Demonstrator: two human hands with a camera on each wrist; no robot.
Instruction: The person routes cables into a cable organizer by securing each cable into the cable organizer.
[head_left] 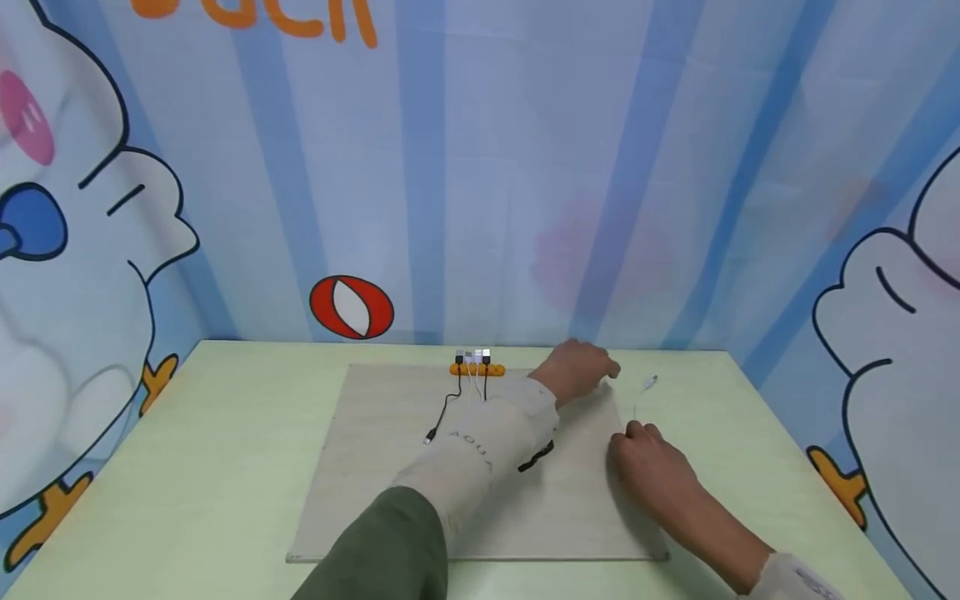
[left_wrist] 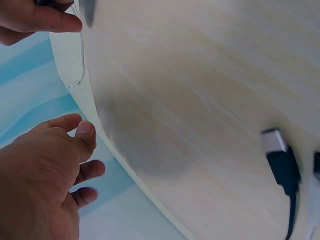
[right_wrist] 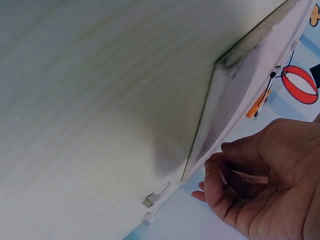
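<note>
My left hand (head_left: 576, 369) reaches across the pale board (head_left: 405, 500) to its far right corner. In the left wrist view its fingers (left_wrist: 89, 170) are loosely bent, with nothing seen between them. The right hand (head_left: 652, 467) hovers by the board's right edge, its fingers curled in toward the thumb. In the right wrist view no thing shows between those fingers (right_wrist: 215, 187). A white cable (head_left: 635, 406) lies just beyond the right hand, its plug (head_left: 650, 382) on the table right of the board. In the left wrist view the cable (left_wrist: 82, 52) passes behind a right fingertip.
An orange strip (head_left: 455, 369) at the board's back edge bears several black and white cable plugs. One black cable plug (head_left: 431, 435) lies free on the board. A black strip (head_left: 536, 457) shows beside my left sleeve. Behind the table (head_left: 240, 433) hangs a printed curtain (head_left: 487, 167).
</note>
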